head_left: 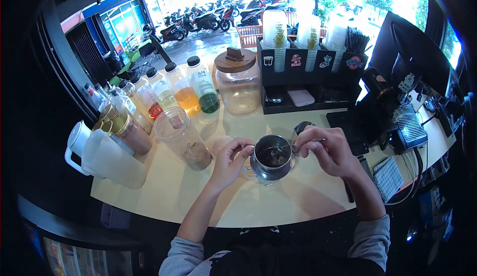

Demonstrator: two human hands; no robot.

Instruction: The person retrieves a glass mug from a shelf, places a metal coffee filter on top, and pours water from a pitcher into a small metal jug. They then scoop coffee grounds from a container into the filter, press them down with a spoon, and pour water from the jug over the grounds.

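1 metal cup (272,164) sat between my hands, in from the near edge of the table (233,206); left hand (231,162) pinched its side, right hand (329,152) gripped a thin utensil (287,146).

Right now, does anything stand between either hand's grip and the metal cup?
Nothing visible does. The left hand grips the metal cup at its side, and the right hand holds a utensil reaching into its open top. The tall jar stands off to the left, out of the way.
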